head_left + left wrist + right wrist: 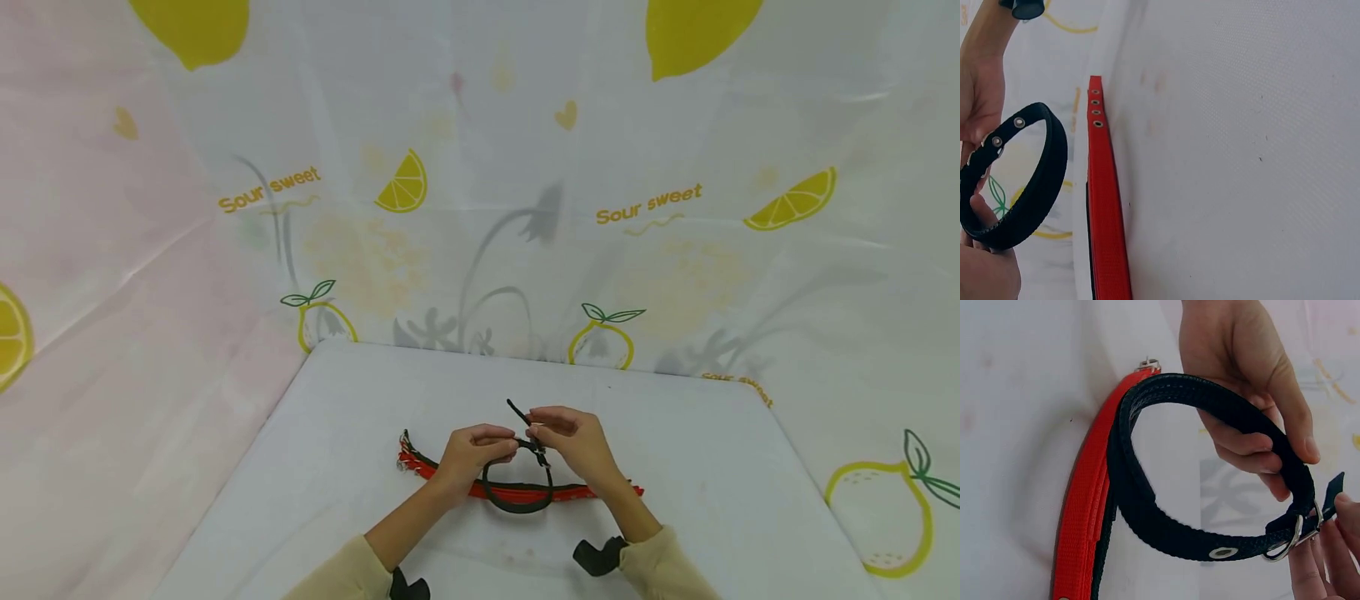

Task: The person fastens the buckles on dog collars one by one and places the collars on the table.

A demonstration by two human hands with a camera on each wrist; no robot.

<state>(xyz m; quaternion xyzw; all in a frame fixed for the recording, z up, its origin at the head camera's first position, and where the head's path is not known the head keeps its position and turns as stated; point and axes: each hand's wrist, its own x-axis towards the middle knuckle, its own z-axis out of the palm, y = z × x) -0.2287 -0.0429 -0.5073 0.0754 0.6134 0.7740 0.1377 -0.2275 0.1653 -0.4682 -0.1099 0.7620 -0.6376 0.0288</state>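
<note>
A black dog collar [519, 507] is bent into a loop above the table, its metal eyelets and buckle [1313, 532] showing in the right wrist view. My left hand [474, 458] grips the collar's band beside the buckle, fingers on one side and thumb on the other. Between thumb and fingers, my right hand [573, 442] pinches the strap's free end, which sticks out past the buckle. Below the loop lie several red dog collars [573, 492] side by side, with black among them. Eyelets line one end of a red collar [1107, 206] in the left wrist view.
The white table [720, 483] ends at a back edge against a lemon-print cloth [480, 167]. Metal buckles [402, 454] of the laid-out collars are at their left end. Black devices [598, 556] are strapped at both wrists.
</note>
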